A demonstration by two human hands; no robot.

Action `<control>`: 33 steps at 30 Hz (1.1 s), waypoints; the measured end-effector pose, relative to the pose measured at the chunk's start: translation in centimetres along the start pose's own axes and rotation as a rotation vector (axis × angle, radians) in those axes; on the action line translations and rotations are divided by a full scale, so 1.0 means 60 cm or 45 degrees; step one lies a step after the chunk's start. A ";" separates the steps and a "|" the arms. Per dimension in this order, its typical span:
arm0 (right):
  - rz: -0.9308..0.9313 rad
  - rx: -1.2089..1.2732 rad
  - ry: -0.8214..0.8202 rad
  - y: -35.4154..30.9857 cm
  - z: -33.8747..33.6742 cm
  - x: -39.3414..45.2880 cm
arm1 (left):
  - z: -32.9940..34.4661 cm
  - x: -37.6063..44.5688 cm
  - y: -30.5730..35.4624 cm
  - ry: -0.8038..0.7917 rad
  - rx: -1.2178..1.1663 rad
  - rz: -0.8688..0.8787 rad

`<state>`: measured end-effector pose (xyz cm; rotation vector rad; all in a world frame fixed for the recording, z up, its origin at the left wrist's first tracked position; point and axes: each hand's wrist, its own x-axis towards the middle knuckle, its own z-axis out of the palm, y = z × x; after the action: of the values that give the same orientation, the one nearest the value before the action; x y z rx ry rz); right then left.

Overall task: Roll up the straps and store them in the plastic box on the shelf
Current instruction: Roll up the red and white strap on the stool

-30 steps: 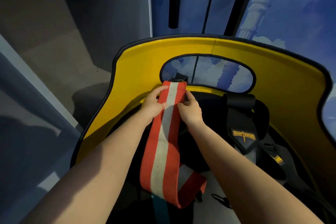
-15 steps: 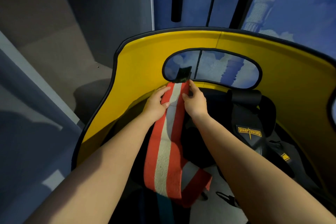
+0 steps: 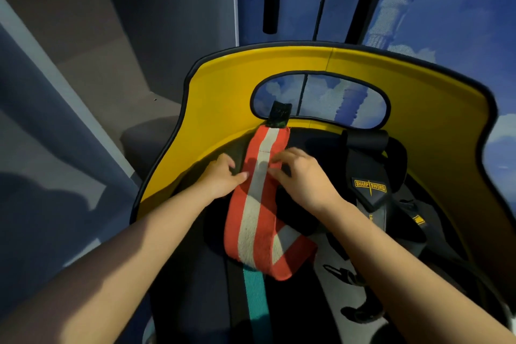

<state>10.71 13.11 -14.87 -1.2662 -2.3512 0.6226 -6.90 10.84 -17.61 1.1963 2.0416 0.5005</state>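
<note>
Two bare forearms, left grip (image 3: 223, 180) and right grip (image 3: 303, 176) ungloved, sleeveless.

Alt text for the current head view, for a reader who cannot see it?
Two bare hands, left hand and right hand, rest at either edge of a red and white striped strap laid over a black seat inside a yellow shell. A black strap branded Sharp Sword lies to the right.

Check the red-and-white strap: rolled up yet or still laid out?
Laid out, not rolled. The red-and-white strap lies flat along the seat, only its near end folded under.
</note>
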 end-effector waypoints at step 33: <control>0.430 1.001 -0.076 -0.089 0.017 -0.247 | 0.015 -0.280 -0.047 -0.113 -1.075 -0.099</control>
<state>14.14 -2.28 -14.71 -1.2451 -1.6284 1.5141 -2.47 -5.16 -13.63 0.6029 1.5177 1.1023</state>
